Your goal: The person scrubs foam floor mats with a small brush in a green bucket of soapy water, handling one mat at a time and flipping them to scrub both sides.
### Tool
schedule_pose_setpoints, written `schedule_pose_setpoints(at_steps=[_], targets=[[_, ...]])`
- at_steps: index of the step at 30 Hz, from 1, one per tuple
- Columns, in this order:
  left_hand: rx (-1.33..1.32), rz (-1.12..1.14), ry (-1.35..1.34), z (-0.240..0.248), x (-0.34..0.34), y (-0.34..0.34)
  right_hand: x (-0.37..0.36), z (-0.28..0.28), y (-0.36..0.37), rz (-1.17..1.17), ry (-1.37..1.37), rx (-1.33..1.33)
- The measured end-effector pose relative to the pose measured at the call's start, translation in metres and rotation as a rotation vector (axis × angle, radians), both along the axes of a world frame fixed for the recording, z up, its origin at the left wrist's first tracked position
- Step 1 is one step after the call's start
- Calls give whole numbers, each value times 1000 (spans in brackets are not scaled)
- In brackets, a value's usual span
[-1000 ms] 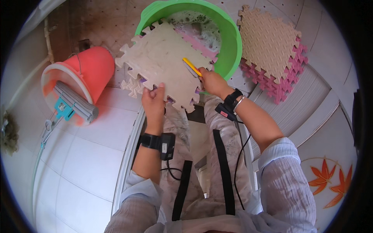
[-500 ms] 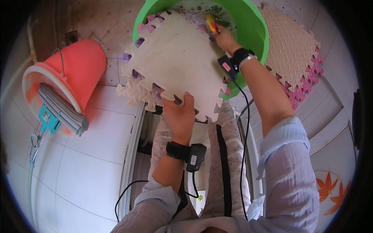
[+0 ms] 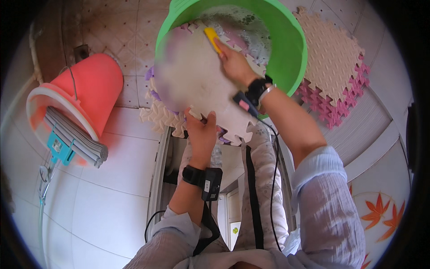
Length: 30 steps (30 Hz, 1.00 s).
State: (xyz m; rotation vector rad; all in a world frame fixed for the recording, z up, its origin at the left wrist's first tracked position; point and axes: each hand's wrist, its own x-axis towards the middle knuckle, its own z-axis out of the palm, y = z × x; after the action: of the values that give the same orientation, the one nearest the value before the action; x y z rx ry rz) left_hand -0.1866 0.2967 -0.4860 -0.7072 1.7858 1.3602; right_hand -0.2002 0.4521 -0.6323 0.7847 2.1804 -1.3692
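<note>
A cream foam puzzle mat (image 3: 192,76) with notched edges leans over the near side of a green tub (image 3: 286,58). My left hand (image 3: 201,130) grips the mat's near edge, thumb and fingers closed on it. In my right hand (image 3: 237,67) is a yellow scrubbing brush (image 3: 212,38), held against the mat's upper part; its bristles are hidden. Purple and pink mat edges show beneath the top mat. Sudsy water (image 3: 246,27) fills the far part of the tub.
More cream and pink foam mats (image 3: 329,58) are stacked right of the tub. To the left a red bucket (image 3: 94,85) lies tilted, with a grey sponge mop (image 3: 76,134) at its mouth. Black cables (image 3: 274,188) hang from my wrist devices.
My right hand has drawn the brush from the tub's suds leftward and nearer, onto the mat. My left hand keeps its hold on the mat's near edge.
</note>
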Motion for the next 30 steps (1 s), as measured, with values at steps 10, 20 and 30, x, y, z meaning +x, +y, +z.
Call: schedule_pose_setpoints(at_steps=[10, 20, 30], targets=[[-1, 2, -65, 4, -10, -3, -9, -7, -1, 48, -55, 70], [-18, -66, 32, -7, -4, -23, 9, 54, -43, 71, 214, -180], [40, -110, 0, -12, 6, -15, -53, -12, -14, 41, 156, 22]])
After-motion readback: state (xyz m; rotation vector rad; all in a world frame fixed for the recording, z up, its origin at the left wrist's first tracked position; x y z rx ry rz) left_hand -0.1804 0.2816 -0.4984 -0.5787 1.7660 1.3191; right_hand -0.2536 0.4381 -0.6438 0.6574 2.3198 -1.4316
